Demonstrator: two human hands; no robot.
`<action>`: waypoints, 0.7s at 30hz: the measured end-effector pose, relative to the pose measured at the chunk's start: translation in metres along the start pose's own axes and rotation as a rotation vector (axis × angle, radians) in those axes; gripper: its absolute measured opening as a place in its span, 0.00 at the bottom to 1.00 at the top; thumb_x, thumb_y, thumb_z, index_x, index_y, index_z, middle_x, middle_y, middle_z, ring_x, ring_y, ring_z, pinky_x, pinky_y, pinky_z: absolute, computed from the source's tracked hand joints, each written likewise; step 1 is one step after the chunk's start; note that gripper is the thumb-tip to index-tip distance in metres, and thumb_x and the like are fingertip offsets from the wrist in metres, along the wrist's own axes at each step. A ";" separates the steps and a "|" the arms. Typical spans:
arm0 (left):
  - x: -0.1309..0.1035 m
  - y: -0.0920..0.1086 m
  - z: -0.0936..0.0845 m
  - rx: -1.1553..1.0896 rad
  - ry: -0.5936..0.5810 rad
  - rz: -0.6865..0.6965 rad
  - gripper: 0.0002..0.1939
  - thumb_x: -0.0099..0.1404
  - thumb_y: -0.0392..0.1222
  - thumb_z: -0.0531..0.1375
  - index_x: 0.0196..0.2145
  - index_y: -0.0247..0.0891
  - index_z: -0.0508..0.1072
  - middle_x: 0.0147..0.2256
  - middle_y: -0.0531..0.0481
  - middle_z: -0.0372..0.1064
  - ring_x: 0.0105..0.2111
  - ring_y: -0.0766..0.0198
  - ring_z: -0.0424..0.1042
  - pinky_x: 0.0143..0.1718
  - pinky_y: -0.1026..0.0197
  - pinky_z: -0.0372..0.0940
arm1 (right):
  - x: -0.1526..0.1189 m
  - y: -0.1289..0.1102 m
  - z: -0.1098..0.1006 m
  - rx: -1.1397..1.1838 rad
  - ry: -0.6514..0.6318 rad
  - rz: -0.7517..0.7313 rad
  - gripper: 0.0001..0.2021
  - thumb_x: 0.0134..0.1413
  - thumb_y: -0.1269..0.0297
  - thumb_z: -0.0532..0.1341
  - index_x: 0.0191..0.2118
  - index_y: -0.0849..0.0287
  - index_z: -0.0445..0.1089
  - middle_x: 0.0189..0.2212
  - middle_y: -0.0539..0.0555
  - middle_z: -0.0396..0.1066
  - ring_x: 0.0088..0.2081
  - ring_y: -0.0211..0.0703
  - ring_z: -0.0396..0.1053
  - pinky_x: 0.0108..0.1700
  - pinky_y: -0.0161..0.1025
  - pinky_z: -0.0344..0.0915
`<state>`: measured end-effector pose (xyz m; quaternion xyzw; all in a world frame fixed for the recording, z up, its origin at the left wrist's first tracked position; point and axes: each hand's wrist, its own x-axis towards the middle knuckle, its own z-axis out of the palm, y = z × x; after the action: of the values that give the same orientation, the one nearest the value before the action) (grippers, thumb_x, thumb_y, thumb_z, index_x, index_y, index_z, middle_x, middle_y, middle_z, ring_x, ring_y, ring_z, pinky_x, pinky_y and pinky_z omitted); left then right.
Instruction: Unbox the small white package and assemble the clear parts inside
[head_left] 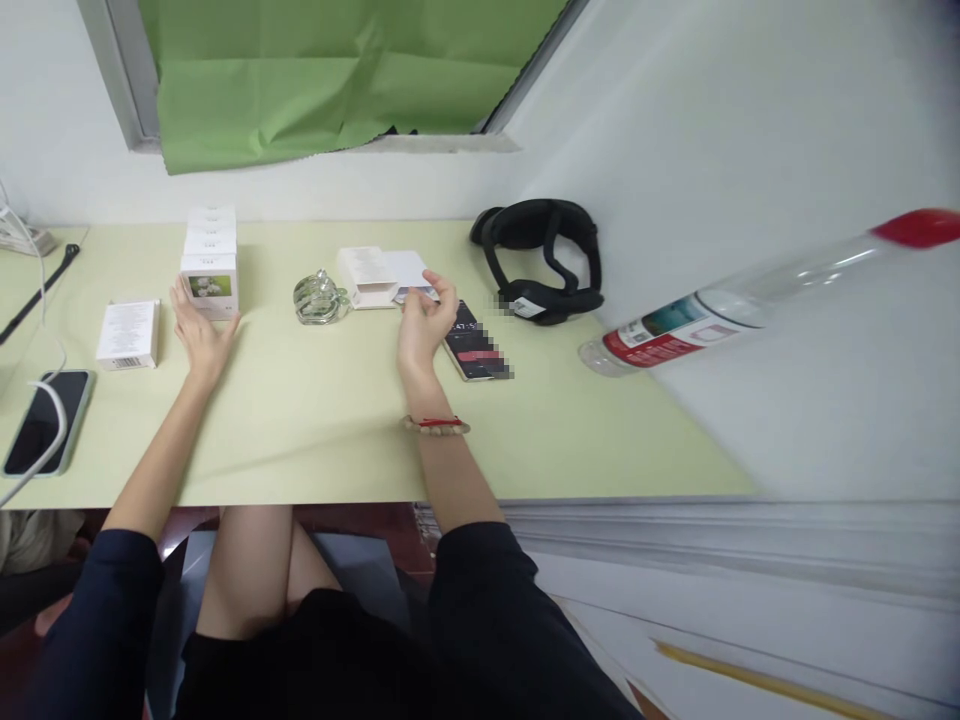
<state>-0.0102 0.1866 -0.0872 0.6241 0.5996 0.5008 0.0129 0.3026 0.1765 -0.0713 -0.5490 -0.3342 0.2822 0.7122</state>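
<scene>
My left hand [201, 335] is open, its fingers spread against the lower left of a white box with a flower picture [211, 290]. That box stands at the front of a row of similar white boxes [211, 230]. Raised over the table, my right hand [426, 318] has curled fingers; whether anything small is between them cannot be made out. Beside it are an open white box [367, 278], a flat white and blue item [409, 270] and a dark phone [474, 345]. A clear glass bottle [319, 298] sits between my hands.
Left of my left hand lie a white box [128, 335] and a phone [49, 422] with a white cable over it. A black headset [544, 260] and a plastic bottle with a red cap [675, 325] are at the right, near the wall.
</scene>
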 end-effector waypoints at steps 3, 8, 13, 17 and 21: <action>0.003 -0.009 0.005 -0.068 0.016 0.004 0.56 0.57 0.57 0.64 0.68 0.36 0.32 0.61 0.25 0.53 0.61 0.42 0.59 0.58 0.36 0.56 | -0.014 -0.010 0.006 -0.046 0.114 -0.213 0.12 0.49 0.70 0.57 0.42 0.56 0.66 0.52 0.55 0.63 0.45 0.36 0.70 0.45 0.34 0.68; 0.005 -0.013 0.004 0.008 0.051 -0.043 0.52 0.52 0.54 0.68 0.65 0.34 0.46 0.53 0.29 0.59 0.52 0.44 0.65 0.54 0.41 0.60 | -0.029 -0.021 0.014 -0.058 0.093 -0.261 0.09 0.50 0.70 0.55 0.40 0.55 0.64 0.49 0.54 0.64 0.41 0.35 0.69 0.45 0.36 0.68; 0.004 0.000 -0.007 0.116 0.059 -0.065 0.37 0.53 0.51 0.67 0.55 0.32 0.59 0.48 0.33 0.61 0.49 0.46 0.64 0.51 0.45 0.62 | -0.037 -0.017 0.024 -0.080 0.035 -0.365 0.08 0.52 0.66 0.55 0.39 0.57 0.62 0.44 0.55 0.65 0.38 0.37 0.67 0.37 0.35 0.68; 0.000 0.020 -0.016 0.234 -0.062 0.045 0.26 0.53 0.48 0.66 0.45 0.34 0.64 0.45 0.36 0.64 0.47 0.47 0.65 0.48 0.48 0.61 | -0.055 -0.017 0.035 -0.059 -0.121 -0.441 0.06 0.54 0.64 0.57 0.38 0.58 0.64 0.38 0.55 0.68 0.33 0.37 0.67 0.32 0.33 0.66; -0.008 0.036 -0.019 0.341 -0.256 0.297 0.14 0.57 0.42 0.61 0.41 0.36 0.66 0.44 0.36 0.67 0.46 0.48 0.67 0.47 0.49 0.58 | -0.077 -0.021 0.043 -0.104 -0.411 -0.424 0.11 0.55 0.58 0.59 0.41 0.57 0.67 0.37 0.55 0.71 0.32 0.37 0.68 0.26 0.30 0.64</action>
<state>0.0057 0.1595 -0.0604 0.7569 0.5706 0.3056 -0.0903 0.2223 0.1380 -0.0560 -0.4341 -0.5926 0.2150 0.6436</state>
